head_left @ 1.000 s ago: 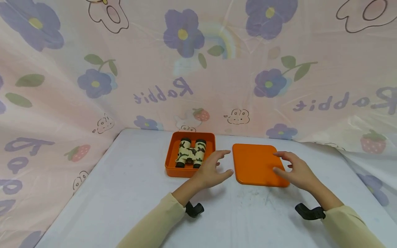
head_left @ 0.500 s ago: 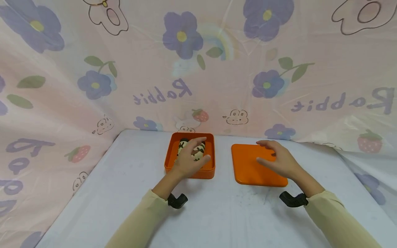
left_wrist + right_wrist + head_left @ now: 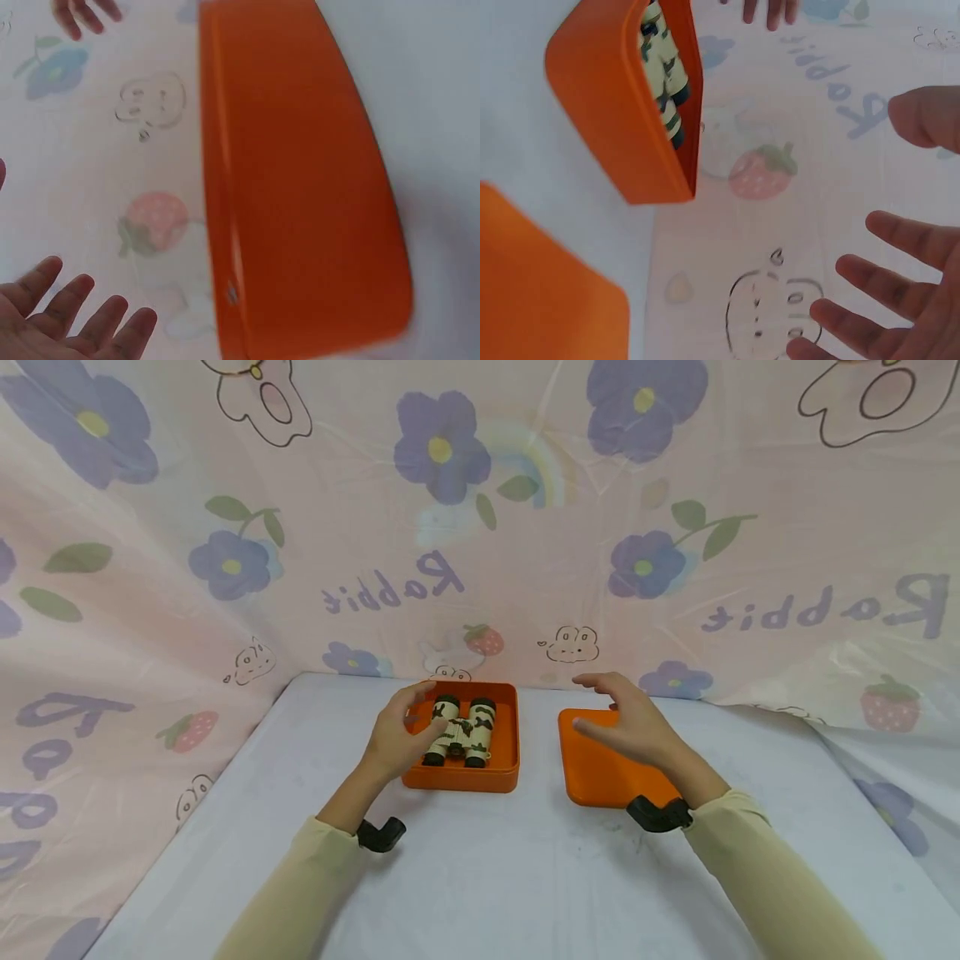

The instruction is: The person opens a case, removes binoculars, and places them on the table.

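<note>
A pair of camouflage binoculars (image 3: 463,735) lies inside an orange box (image 3: 480,779), its black-ended barrels side by side. My left hand (image 3: 396,735) is at the box's left side, fingers spread and holding nothing; it overlaps the box's left rim in the head view. Over the flat orange lid (image 3: 600,772), right of the box, my right hand (image 3: 626,722) hangs with fingers apart and nothing in it. In the right wrist view the binoculars (image 3: 664,71) show past the box's wall (image 3: 604,112). The left wrist view has the box's side (image 3: 300,180) up close.
A white-covered table (image 3: 480,877) carries the box and lid. Behind it hangs a pink curtain (image 3: 525,568) printed with flowers, rabbits and strawberries, and it also runs along the left side. Black wrist mounts (image 3: 381,835) sit at both cuffs.
My left hand has moved left across the binoculars to the box's left side. The right hand has moved left over the lid. Box, binoculars and lid stay in place.
</note>
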Available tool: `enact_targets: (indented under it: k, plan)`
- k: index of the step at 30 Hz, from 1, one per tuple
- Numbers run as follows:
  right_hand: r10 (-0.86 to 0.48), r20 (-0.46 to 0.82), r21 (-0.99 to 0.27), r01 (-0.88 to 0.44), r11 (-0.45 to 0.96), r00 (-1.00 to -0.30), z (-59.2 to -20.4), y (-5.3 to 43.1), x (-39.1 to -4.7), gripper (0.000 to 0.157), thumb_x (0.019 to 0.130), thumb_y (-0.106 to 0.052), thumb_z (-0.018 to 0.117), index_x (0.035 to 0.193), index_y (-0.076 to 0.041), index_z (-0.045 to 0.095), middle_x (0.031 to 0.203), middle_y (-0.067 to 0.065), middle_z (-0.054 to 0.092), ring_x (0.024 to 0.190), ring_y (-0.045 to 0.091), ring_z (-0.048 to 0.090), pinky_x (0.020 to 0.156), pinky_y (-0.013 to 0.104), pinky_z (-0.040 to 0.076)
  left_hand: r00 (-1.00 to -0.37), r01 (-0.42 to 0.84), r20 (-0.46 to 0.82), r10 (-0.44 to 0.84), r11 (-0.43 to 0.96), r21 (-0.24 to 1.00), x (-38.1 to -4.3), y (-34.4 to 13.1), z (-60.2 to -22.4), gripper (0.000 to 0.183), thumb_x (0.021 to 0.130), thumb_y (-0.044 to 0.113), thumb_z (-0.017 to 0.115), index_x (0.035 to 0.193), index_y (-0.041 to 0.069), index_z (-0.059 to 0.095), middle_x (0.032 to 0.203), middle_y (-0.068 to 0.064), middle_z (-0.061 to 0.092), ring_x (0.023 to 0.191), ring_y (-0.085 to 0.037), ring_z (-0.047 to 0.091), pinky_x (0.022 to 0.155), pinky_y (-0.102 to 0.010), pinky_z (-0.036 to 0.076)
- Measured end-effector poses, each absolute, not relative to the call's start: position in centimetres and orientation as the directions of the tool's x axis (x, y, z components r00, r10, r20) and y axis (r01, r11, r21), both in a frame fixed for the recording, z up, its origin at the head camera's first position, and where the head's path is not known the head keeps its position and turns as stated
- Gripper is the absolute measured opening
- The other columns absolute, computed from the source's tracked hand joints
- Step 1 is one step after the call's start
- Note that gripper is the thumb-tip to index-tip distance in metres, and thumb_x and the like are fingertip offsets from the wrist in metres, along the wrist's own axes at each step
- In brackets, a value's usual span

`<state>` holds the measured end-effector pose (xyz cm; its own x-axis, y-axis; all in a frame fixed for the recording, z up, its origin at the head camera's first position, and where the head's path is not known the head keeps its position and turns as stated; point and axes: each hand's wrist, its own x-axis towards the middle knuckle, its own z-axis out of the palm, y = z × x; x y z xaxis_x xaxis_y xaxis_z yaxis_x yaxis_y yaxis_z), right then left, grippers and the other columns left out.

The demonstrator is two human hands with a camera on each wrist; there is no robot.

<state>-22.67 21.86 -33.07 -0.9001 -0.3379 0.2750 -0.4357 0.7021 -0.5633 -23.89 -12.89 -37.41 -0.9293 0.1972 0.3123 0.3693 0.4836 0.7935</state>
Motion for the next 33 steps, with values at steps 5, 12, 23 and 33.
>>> enact_targets:
  k: [5, 12, 23, 33]
  plan:
    - [-0.34, 0.285, -0.581, -0.444, 0.682, -0.896, -32.5, 20.0, -23.3, 0.061, 0.086, -0.034, 0.071, 0.14, -0.018, 0.047, 0.14, 0.007, 0.048, 0.125, 0.035, 0.048, 0.095, 0.052, 0.046, -0.95, 0.313, 0.263, 0.17, 0.517, 0.796, -24.3, -14.4, -38.4, 0.061, 0.09, 0.028, 0.067, 0.143, 0.012, 0.042, 0.147, -0.011, 0.042, 0.135, -0.036, 0.041, 0.105, -0.053, 0.043]
    - [-0.371, 0.263, -0.599, -0.452, 0.661, -0.891, -32.4, 17.7, -24.6, 0.062, 0.085, -0.034, 0.071, 0.14, -0.017, 0.047, 0.138, 0.011, 0.048, 0.121, 0.036, 0.051, 0.095, 0.052, 0.049, -0.977, 0.211, 0.182, 0.107, 0.529, 0.822, -25.8, -16.3, -40.7, 0.053, 0.096, 0.031, 0.056, 0.144, 0.014, 0.042, 0.15, -0.011, 0.038, 0.135, -0.036, 0.041, 0.106, -0.054, 0.042]
    - [-0.41, 0.23, -0.604, -0.46, 0.651, -0.883, -32.7, 15.1, -26.5, 0.059, 0.084, -0.032, 0.071, 0.136, -0.013, 0.05, 0.129, 0.014, 0.05, 0.115, 0.033, 0.056, 0.092, 0.047, 0.054, -0.99, 0.113, 0.066, 0.121, 0.437, 0.892, -28.0, -17.1, -42.0, 0.051, 0.099, 0.024, 0.046, 0.148, 0.014, 0.037, 0.152, -0.013, 0.038, 0.133, -0.037, 0.045, 0.104, -0.053, 0.044]
    - [-0.436, 0.202, -0.573, -0.467, 0.674, -0.877, -33.9, 12.9, -28.0, 0.059, 0.083, -0.038, 0.071, 0.135, -0.016, 0.051, 0.12, 0.012, 0.05, 0.105, 0.028, 0.056, 0.087, 0.04, 0.055, -0.99, 0.063, 0.008, 0.144, 0.382, 0.922, -29.1, -17.2, -42.6, 0.053, 0.097, 0.011, 0.044, 0.149, 0.013, 0.036, 0.151, -0.017, 0.037, 0.129, -0.038, 0.049, 0.103, -0.051, 0.046]
